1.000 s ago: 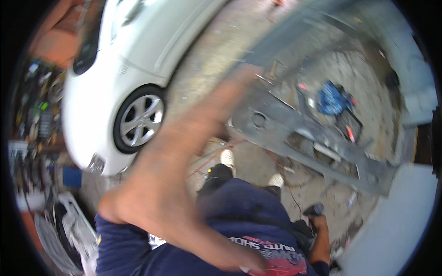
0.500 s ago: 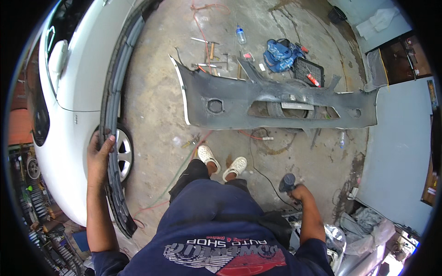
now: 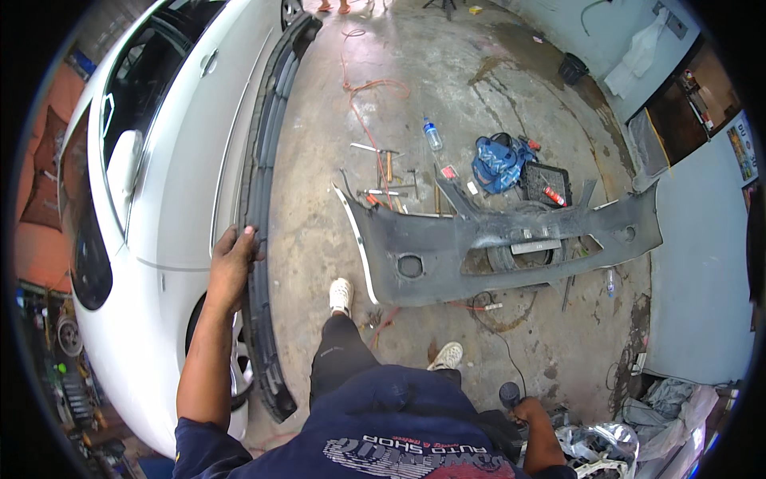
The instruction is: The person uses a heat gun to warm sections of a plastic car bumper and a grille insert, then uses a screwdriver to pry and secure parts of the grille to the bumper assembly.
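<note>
My left hand [image 3: 232, 267] is closed around a long black plastic side skirt [image 3: 274, 136], gripping it below its middle. The skirt stretches along the side of the white car [image 3: 179, 199], its far end pointing away from me and its near end beside my left leg. At my right side, my right hand [image 3: 527, 410] is wrapped round a dark corded hand tool [image 3: 510, 393] with a rounded end. The tool's kind cannot be made out. Ahead lies a grey-black car bumper [image 3: 435, 243] with its inner side showing, apart from both hands.
Several hand tools, such as a hammer [image 3: 388, 166], lie beyond the bumper near a water bottle [image 3: 432, 134], a blue bag [image 3: 500, 164] and a black tray [image 3: 546, 184]. An orange hose [image 3: 375, 83] and a black cord [image 3: 508, 345] cross the floor. Headlamps [image 3: 598, 447] lie right.
My view has tilted up, showing the skirt's far end and more floor. One foot has stepped forward. Both hands keep their hold, the right one now lower in view.
</note>
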`<state>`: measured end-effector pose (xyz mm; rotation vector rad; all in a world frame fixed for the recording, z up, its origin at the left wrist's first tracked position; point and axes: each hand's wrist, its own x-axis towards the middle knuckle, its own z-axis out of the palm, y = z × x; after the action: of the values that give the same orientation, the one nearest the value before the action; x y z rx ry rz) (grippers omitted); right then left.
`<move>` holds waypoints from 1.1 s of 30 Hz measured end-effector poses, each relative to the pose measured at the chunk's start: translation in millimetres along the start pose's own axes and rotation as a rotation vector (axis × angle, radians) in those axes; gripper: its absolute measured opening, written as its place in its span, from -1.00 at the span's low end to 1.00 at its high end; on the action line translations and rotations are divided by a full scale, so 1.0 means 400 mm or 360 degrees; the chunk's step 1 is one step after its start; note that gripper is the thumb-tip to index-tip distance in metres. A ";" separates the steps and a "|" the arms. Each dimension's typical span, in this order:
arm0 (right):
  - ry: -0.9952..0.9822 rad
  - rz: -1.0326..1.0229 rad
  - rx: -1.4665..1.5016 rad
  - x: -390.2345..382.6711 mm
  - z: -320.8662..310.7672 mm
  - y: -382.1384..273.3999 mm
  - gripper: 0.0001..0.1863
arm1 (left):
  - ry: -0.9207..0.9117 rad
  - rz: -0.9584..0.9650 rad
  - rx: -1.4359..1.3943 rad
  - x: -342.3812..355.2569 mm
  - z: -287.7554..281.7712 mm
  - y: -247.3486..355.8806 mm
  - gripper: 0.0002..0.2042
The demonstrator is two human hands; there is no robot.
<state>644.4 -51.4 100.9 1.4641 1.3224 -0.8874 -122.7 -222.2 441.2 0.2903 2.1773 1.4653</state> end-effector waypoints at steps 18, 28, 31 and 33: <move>0.0202 -0.0201 0.0913 -0.533 0.530 -0.889 -0.38 | -0.0954 0.0473 0.0537 0.805 0.003 0.272 -0.53; 0.0603 -0.0078 0.0957 -0.503 0.705 -1.262 -0.35 | -0.1237 0.1016 0.0975 1.105 0.144 0.280 -0.64; 0.0622 -0.0001 0.1103 -0.548 0.678 -1.386 -0.37 | -0.1270 0.1416 0.0970 1.335 0.228 0.234 -0.67; 0.0597 0.0057 0.1135 -0.570 0.654 -1.472 -0.36 | -0.1327 0.1755 0.0993 1.526 0.311 0.222 -0.67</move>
<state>48.7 -383.8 137.1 2.2863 1.2936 -1.1692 -589.2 180.0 313.1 2.1165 1.6502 0.6993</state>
